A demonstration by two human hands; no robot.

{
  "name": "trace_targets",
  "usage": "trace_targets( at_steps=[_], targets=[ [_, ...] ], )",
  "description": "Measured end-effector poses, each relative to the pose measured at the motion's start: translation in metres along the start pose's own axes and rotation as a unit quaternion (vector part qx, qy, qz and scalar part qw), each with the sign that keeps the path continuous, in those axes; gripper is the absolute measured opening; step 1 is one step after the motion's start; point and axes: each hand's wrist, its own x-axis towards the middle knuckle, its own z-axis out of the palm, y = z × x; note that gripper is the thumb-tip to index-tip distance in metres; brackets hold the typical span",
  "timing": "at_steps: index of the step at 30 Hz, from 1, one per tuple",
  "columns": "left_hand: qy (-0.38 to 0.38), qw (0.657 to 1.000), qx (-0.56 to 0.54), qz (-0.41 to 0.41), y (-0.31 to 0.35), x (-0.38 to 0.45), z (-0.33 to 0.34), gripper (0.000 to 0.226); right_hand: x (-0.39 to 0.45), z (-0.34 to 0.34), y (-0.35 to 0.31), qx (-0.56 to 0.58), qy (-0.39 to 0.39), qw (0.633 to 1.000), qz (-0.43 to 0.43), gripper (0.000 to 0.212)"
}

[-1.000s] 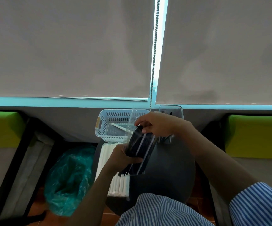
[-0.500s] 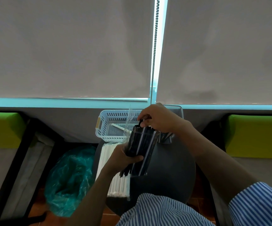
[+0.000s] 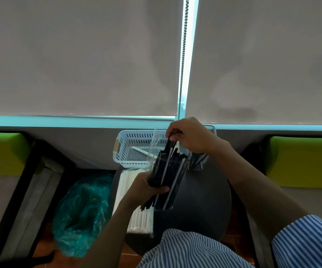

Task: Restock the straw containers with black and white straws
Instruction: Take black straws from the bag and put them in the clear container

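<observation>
The left hand grips a clear bag of black straws; the right hand pinches several straws at its mouth. Beyond them a white slotted basket holds one white straw; wrapped white straws lie below the left hand.

Black straws, white basket, blue-striped sleeve.

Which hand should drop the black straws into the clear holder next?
The right hand, most likely. It already pinches the top ends of a few black straws and sits just in front of the clear holder. The left hand is busy holding the straw packet.
</observation>
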Motion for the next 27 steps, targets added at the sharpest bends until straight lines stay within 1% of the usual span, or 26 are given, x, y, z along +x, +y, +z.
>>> trace_targets(
  at_steps=[4, 6, 7, 9, 11, 12, 15, 17, 19, 21, 23, 27],
  targets=[
    [0.001, 1.000, -0.004, -0.002, -0.001, 0.002, -0.002, 0.039, -0.002, 0.001, -0.002, 0.040, 0.042, 0.998, 0.016, 0.016],
    [0.003, 1.000, 0.002, 0.001, 0.000, 0.003, -0.001, 0.039, -0.004, 0.003, -0.004, 0.063, 0.058, 0.996, 0.040, 0.020],
    [0.005, 1.000, 0.003, 0.004, 0.000, 0.003, -0.001, 0.039, -0.006, 0.004, -0.005, 0.058, 0.048, 0.996, 0.050, 0.025],
    [0.013, 1.000, -0.007, 0.008, 0.002, 0.003, 0.001, 0.036, -0.008, 0.005, -0.005, 0.014, 0.004, 0.998, 0.059, 0.034],
    [0.019, 1.000, -0.015, 0.014, 0.003, 0.003, 0.001, 0.035, -0.009, 0.008, -0.005, -0.002, -0.025, 0.998, 0.062, 0.032],
    [0.018, 1.000, -0.016, 0.017, 0.004, 0.004, 0.001, 0.034, -0.009, 0.011, -0.004, 0.010, -0.019, 0.998, 0.066, 0.029],
    [0.016, 1.000, -0.015, 0.022, 0.006, 0.005, 0.002, 0.035, -0.008, 0.020, -0.004, 0.060, 0.020, 0.994, 0.092, 0.021],
    [0.015, 1.000, -0.016, 0.022, 0.006, 0.005, 0.002, 0.037, -0.008, 0.026, -0.005, 0.100, 0.023, 0.989, 0.108, 0.019],
    [0.010, 0.999, -0.024, 0.024, 0.005, 0.005, 0.003, 0.038, -0.009, 0.030, -0.007, 0.164, 0.025, 0.979, 0.115, 0.013],
    [0.008, 0.999, -0.030, 0.026, 0.004, 0.004, 0.004, 0.038, -0.011, 0.030, -0.009, 0.224, 0.038, 0.967, 0.112, 0.008],
    [0.006, 0.999, -0.029, 0.024, 0.003, 0.004, 0.003, 0.038, -0.012, 0.028, -0.013, 0.272, 0.058, 0.954, 0.110, 0.008],
    [0.003, 0.999, -0.025, 0.020, 0.001, 0.002, 0.003, 0.034, -0.009, 0.021, -0.014, 0.376, 0.107, 0.913, 0.119, 0.008]
  ],
)
